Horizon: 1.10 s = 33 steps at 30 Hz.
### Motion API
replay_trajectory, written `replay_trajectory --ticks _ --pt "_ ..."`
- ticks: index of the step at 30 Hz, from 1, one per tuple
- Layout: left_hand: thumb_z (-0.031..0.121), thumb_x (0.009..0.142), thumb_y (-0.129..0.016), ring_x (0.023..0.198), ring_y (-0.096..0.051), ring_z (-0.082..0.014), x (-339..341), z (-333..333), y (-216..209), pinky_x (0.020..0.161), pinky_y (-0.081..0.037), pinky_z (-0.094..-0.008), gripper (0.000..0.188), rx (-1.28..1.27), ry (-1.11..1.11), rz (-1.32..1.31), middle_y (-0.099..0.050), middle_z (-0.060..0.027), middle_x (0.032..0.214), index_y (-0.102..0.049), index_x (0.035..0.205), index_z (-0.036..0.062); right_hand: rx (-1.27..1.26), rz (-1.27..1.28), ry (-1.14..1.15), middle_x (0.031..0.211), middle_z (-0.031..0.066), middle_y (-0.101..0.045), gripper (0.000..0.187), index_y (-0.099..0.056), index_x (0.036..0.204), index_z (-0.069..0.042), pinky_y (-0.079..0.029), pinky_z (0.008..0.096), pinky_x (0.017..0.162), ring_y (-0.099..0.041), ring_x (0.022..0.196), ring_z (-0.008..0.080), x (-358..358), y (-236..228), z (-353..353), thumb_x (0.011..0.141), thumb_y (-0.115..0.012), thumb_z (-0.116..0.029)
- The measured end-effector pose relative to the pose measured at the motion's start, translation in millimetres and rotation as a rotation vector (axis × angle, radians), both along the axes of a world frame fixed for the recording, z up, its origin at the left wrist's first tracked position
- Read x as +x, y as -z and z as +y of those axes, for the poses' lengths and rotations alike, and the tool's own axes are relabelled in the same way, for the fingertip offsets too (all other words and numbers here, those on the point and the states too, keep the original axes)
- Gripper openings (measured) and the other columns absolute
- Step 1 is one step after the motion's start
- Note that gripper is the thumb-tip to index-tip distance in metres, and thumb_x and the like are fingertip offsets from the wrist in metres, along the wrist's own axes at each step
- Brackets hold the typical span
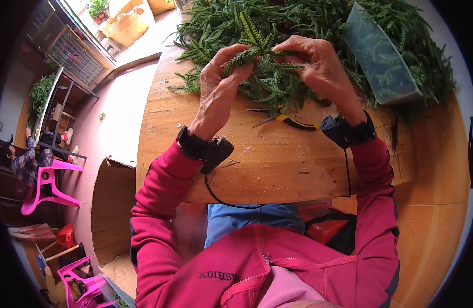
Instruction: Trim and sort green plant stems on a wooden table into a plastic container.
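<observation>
A green artificial-looking pine sprig (254, 37) is held up over the near edge of a large heap of similar greenery. My left hand (218, 82) is closed round one of its side twigs, fingers curled. With thumb and fingertips pinched, my right hand (318, 64) grips the sprig near its middle; the exact spot is partly hidden by needles. Just below the hands, pliers (294, 122) with yellow and black handles lie on the wooden table (257, 169), jaws pointing left and apart. Neither hand touches them.
A heap of pine branches (308, 25) covers the table's far side. A translucent plastic bin (380, 61) leans in it at right. An open cardboard box (113, 205) stands left of the table. Farther left, another person (26, 159) sits by a pink stool (49, 187).
</observation>
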<state>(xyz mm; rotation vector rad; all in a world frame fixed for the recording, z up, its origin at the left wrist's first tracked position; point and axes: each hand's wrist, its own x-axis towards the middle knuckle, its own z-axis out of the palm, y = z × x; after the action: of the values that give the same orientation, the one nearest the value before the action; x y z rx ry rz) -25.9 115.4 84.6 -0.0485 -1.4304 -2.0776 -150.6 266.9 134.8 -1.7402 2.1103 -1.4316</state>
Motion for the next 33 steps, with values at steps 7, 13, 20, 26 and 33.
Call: replay_trajectory --ticks 7,13,20,26,33 --pt "0.009 0.088 -0.064 0.092 -0.060 -0.0090 8 -12 -5 0.083 -0.048 -0.0252 0.021 -0.074 0.131 -0.053 -0.067 -0.0062 0.101 -0.062 0.108 0.0044 -0.039 -0.242 0.081 0.098 0.0022 -0.065 0.034 -0.064 0.112 -0.001 -0.048 0.0223 0.079 -0.060 0.088 0.0073 10 -7 -4 0.086 -0.045 0.009" --pt "0.008 0.087 -0.065 0.087 -0.062 -0.0110 3 -16 3 0.081 -0.049 -0.0270 0.020 0.211 0.266 0.006 -0.067 -0.0065 0.099 -0.062 0.106 0.0053 -0.117 -0.284 0.050 0.103 0.0018 -0.065 0.032 -0.063 0.116 -0.003 -0.046 0.0225 0.085 -0.058 0.094 0.0075 1 -2 -7 0.088 -0.049 0.003" --pt "0.005 0.085 -0.066 0.086 -0.063 -0.0113 2 -19 13 0.075 -0.050 -0.0252 0.022 0.188 0.193 0.002 -0.067 -0.0065 0.098 -0.061 0.106 0.0058 -0.235 -0.153 0.031 0.094 0.0007 -0.063 0.026 -0.065 0.112 -0.006 -0.048 0.0221 0.077 -0.059 0.092 0.0072 6 -4 -9 0.088 -0.058 0.001" --pt "0.005 0.089 -0.061 0.088 -0.063 -0.0137 1 -11 14 0.074 -0.050 -0.0295 0.021 0.204 0.185 -0.015 -0.067 -0.0074 0.101 -0.059 0.111 0.0050 -0.191 -0.118 0.044 0.093 0.0007 -0.060 0.027 -0.064 0.110 -0.004 -0.048 0.0218 0.076 -0.058 0.085 0.0072 12 -5 -10 0.085 -0.057 0.004" --pt "0.007 0.091 -0.059 0.086 -0.061 -0.0109 0 -10 12 0.074 -0.049 -0.0263 0.024 0.228 0.214 -0.020 -0.066 -0.0059 0.102 -0.058 0.115 0.0062 -0.102 -0.097 0.056 0.090 -0.0011 -0.062 0.024 -0.059 0.108 -0.004 -0.049 0.0220 0.074 -0.057 0.081 0.0055 12 1 -11 0.084 -0.066 -0.002"
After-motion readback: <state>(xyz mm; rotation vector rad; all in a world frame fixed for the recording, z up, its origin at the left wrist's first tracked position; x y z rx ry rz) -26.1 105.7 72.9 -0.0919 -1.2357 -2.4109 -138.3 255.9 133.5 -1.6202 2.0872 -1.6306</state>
